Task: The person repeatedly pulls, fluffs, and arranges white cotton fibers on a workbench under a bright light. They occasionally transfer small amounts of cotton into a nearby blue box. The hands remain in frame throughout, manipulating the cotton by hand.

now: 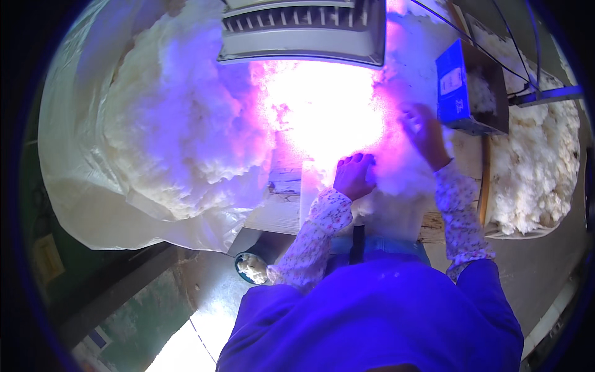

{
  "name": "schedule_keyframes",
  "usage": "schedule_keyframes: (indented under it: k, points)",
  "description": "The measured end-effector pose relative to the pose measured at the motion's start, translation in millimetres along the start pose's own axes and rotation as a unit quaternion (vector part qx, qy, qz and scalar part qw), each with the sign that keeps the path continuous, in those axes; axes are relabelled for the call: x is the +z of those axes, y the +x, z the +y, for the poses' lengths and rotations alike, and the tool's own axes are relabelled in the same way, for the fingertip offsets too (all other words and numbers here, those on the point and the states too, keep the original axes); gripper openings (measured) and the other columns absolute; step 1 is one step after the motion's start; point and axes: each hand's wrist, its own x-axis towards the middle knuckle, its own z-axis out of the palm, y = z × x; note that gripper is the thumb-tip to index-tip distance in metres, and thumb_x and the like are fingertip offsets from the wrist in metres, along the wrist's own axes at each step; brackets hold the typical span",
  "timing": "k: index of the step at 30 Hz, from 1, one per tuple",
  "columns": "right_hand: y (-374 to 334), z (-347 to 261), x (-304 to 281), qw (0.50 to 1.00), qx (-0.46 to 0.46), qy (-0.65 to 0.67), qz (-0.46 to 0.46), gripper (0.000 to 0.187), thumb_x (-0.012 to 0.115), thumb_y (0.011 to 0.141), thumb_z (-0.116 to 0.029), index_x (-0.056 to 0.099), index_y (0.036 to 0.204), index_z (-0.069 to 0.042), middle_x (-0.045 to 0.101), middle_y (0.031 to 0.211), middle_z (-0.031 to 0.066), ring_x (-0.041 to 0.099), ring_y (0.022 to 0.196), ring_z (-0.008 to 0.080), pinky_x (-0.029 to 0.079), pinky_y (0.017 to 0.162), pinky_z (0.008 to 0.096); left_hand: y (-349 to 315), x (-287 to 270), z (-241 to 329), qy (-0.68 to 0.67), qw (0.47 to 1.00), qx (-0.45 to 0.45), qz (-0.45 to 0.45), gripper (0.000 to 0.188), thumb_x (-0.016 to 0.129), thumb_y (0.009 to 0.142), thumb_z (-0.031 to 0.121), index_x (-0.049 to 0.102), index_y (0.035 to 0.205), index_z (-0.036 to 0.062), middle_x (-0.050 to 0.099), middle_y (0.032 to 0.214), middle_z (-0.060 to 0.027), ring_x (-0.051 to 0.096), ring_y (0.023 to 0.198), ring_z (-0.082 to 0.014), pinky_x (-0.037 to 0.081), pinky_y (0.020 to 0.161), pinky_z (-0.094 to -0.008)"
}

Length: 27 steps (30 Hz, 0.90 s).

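Observation:
My left hand (354, 177) rests at the near edge of the overexposed patch under the lamp. Its short-looking fingers lie side by side on white fluffy fibre, like raw cotton (403, 170); glare washes out what is under the fingertips. Slightly raised and blurred, my right hand (426, 135) is over the fibre's right side, close to the blue box (474, 87). Whether anything is between its fingers does not show. A large heap of the same fibre (186, 130) lies to the left on clear plastic sheeting (80, 149).
A grey ribbed lamp (304, 34) hangs low over the table. Another fibre heap (527, 167) fills a container at the right, behind a wooden strip (485, 180). Cables and a metal bar (551, 96) cross the upper right. A small bin (242, 268) with fibre stands below the table.

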Motion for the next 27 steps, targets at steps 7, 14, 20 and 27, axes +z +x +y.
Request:
schedule_keyframes:
  k: [7,14,20,27]
  points:
    - [-40.2,-38.2,56.5,0.988,-0.113,-0.001,-0.106,0.023,0.062,0.077,-0.014,0.06,0.098,-0.007,0.06,0.092,0.0102,0.056,0.089,0.0273,0.045,0.08,0.0389,17.5,-111.2,-18.3,-0.033,0.91,-0.06,0.409,0.035,0.069,0.071,0.007,0.056,0.103,0.0045,0.059,0.071,-0.0081,0.059,0.061,-0.0229,0.048,0.057,-0.0339]
    - [-50.2,-47.7,37.8,0.996,-0.058,0.001,-0.061,0.018,0.063,0.074,-0.004,0.06,0.093,-0.005,0.061,0.086,0.011,0.058,0.08,0.0287,0.048,0.072,0.0369,75.7,-179.0,-65.9,0.089,0.844,-0.148,0.508,0.027,0.066,0.072,0.009,0.059,0.098,0.0068,0.062,0.071,-0.0092,0.062,0.063,-0.0257,0.048,0.055,-0.0358]
    - [-64.2,-53.6,22.6,0.999,-0.003,0.037,0.0,0.016,0.06,0.076,-0.001,0.061,0.092,-0.002,0.062,0.085,0.0115,0.06,0.077,0.025,0.048,0.07,0.0313,69.6,-161.6,-67.6,0.113,0.841,-0.087,0.522,0.011,0.064,0.071,0.008,0.065,0.081,0.0072,0.063,0.07,-0.0126,0.063,0.06,-0.0287,0.05,0.056,-0.035]
    - [-65.0,-67.0,15.6,0.992,0.091,0.078,0.049,0.02,0.06,0.078,-0.001,0.062,0.097,-0.002,0.063,0.086,0.009,0.06,0.076,0.016,0.048,0.068,0.0272,2.3,-86.6,3.4,-0.074,0.904,-0.126,0.402,0.007,0.068,0.073,0.007,0.067,0.079,0.0046,0.059,0.059,-0.0066,0.053,0.047,-0.0123,0.041,0.045,-0.0261]
